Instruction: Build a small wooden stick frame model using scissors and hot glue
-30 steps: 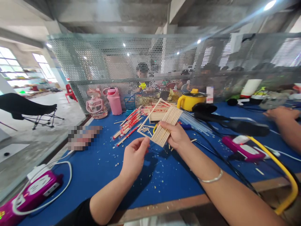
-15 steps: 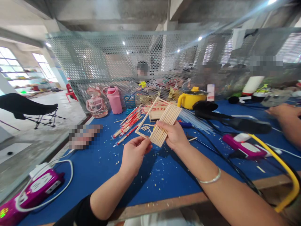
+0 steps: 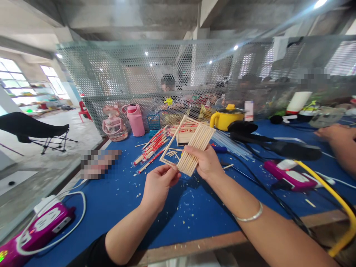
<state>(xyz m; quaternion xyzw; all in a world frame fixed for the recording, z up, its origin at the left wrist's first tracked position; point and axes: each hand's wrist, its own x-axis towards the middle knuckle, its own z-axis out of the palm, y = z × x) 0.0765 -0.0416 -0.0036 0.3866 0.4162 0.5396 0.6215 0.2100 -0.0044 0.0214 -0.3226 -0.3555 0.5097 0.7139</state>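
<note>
A flat frame of glued-looking wooden sticks [image 3: 198,145] is held up over the table, its right part filled with sticks side by side and its left part an open outline. My right hand [image 3: 208,161] grips the filled part, thumb across the front. At the frame's lower edge, my left hand [image 3: 159,184] is closed in a pinch by the bottom corner; the fingertips partly hide the contact. Behind it lie a small box of wooden sticks [image 3: 182,139], short loose sticks [image 3: 172,152] and sticks in red-marked clear wrappers [image 3: 152,148].
A pink bottle [image 3: 135,120], a clear pink jug [image 3: 114,126] and a yellow pot [image 3: 228,118] stand along the mesh partition [image 3: 116,74]. Purple power strips [image 3: 290,176] with cables lie to both sides. Another person's hand [image 3: 335,133] rests at the far right.
Both hands keep their hold on the stick frame, with almost no movement. The whole view has shifted very slightly.
</note>
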